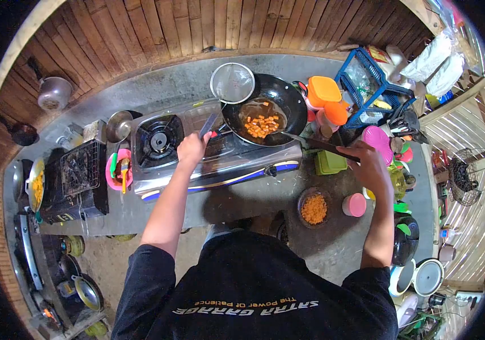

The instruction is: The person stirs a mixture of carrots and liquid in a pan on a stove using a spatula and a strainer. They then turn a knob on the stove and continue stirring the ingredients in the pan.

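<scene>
A black wok (pixel 291 105) stands on the right burner of the gas stove (pixel 208 170). Orange-brown cubes (pixel 262 126) lie in shallow oil at its bottom. My left hand (pixel 192 148) is closed around a grey handle that appears to lead up to the round mesh strainer (pixel 232 83), which is held over the wok's left rim. In my right hand (pixel 364 161) is the dark handle of a spatula (pixel 316 143); its metal end dips into the wok beside the cubes, and its blade is partly hidden. Below the right forearm sits a bowl of orange bits (pixel 314 209).
Near the bowl are a pink-lidded container (pixel 354 205) and a green box (pixel 330 162). Orange-lidded tubs (pixel 324 90) and a blue rack (pixel 367 79) stand right of the wok. Left of it are a bare burner (pixel 159 140) and a pink dish with a brush (pixel 119 170).
</scene>
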{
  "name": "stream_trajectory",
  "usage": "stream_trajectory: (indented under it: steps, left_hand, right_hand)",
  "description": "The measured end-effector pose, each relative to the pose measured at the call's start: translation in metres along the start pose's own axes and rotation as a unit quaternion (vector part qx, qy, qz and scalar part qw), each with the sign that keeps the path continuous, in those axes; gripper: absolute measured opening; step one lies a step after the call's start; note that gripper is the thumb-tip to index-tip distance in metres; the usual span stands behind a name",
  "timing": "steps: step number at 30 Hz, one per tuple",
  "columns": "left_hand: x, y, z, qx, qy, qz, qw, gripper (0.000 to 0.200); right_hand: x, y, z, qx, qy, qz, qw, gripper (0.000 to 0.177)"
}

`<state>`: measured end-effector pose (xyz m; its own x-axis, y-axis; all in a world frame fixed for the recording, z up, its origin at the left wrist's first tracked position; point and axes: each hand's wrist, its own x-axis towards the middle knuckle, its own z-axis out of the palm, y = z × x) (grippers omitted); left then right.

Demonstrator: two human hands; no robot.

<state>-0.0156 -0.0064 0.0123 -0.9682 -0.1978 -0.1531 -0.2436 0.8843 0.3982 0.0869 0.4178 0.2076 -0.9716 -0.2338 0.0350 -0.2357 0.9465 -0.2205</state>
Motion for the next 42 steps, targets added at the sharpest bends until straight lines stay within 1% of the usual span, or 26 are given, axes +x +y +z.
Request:
stream_trajectory:
  steps: [3, 6, 7, 13, 16, 19, 21, 22, 23, 26, 29, 32, 35, 38, 40, 42]
  left_hand:
    - [-0.002, 0.0, -0.001, -0.004, 0.004, 0.004, 1.0, 0.054]
    - [-0.002, 0.001, -0.001, -0.004, 0.008, 0.008, 1.0, 0.053]
    - [-0.003, 0.001, -0.001, -0.004, 0.007, 0.01, 1.0, 0.053]
    - [0.003, -0.006, 0.006, -0.002, 0.016, 0.008, 1.0, 0.057]
    - [0.001, -0.003, 0.004, -0.001, 0.011, 0.003, 1.0, 0.057]
    - [-0.002, 0.003, -0.001, 0.001, 0.004, -0.005, 1.0, 0.058]
    - [0.002, 0.0, 0.002, 0.008, 0.002, -0.009, 1.0, 0.058]
    - [0.002, 0.001, 0.002, 0.01, 0.0, -0.008, 1.0, 0.058]
    - [0.002, 0.001, 0.002, 0.011, -0.001, -0.008, 1.0, 0.058]
    - [0.001, -0.002, 0.003, -0.003, 0.008, -0.002, 1.0, 0.058]
    - [0.003, -0.003, 0.005, -0.006, 0.009, -0.003, 1.0, 0.057]
    - [0.004, -0.003, 0.007, -0.007, 0.009, -0.004, 1.0, 0.057]
    - [0.002, -0.002, 0.006, -0.002, 0.012, -0.002, 1.0, 0.057]
    - [0.001, -0.001, 0.004, 0.01, 0.003, 0.0, 1.0, 0.057]
    - [0.001, 0.0, 0.003, 0.011, 0.001, -0.002, 1.0, 0.057]
    - [0.0, 0.001, 0.003, 0.014, 0.004, -0.004, 1.0, 0.057]
  right_hand:
    - [0.005, -0.017, 0.021, -0.023, 0.021, 0.013, 0.999, 0.046]
    - [0.018, -0.02, 0.055, -0.06, 0.047, 0.027, 0.997, 0.045]
    - [0.022, -0.022, 0.059, -0.033, 0.059, 0.026, 0.997, 0.044]
    - [0.037, -0.004, 0.067, 0.029, 0.129, 0.034, 0.991, 0.041]
    - [0.044, 0.002, 0.074, 0.023, 0.138, 0.068, 0.988, 0.042]
    - [0.054, 0.003, 0.098, 0.003, 0.172, 0.068, 0.983, 0.045]
    - [0.067, 0.013, 0.13, -0.003, 0.163, 0.084, 0.983, 0.048]
    - [0.069, 0.007, 0.133, -0.006, 0.157, 0.093, 0.983, 0.049]
    - [0.07, 0.0, 0.136, 0.021, 0.148, 0.108, 0.983, 0.044]
    - [0.066, 0.019, 0.183, 0.096, 0.216, 0.061, 0.97, 0.048]
    - [0.056, 0.024, 0.206, 0.171, 0.218, 0.096, 0.956, 0.051]
    - [0.041, 0.023, 0.22, 0.269, 0.181, 0.183, 0.928, 0.053]
    - [0.03, 0.024, 0.238, 0.397, 0.183, 0.218, 0.873, 0.053]
    - [0.022, 0.032, 0.264, 0.348, 0.257, 0.175, 0.884, 0.056]
    - [0.016, 0.019, 0.27, 0.461, 0.305, 0.214, 0.805, 0.052]
    - [0.008, 0.006, 0.283, 0.571, 0.324, 0.236, 0.716, 0.048]
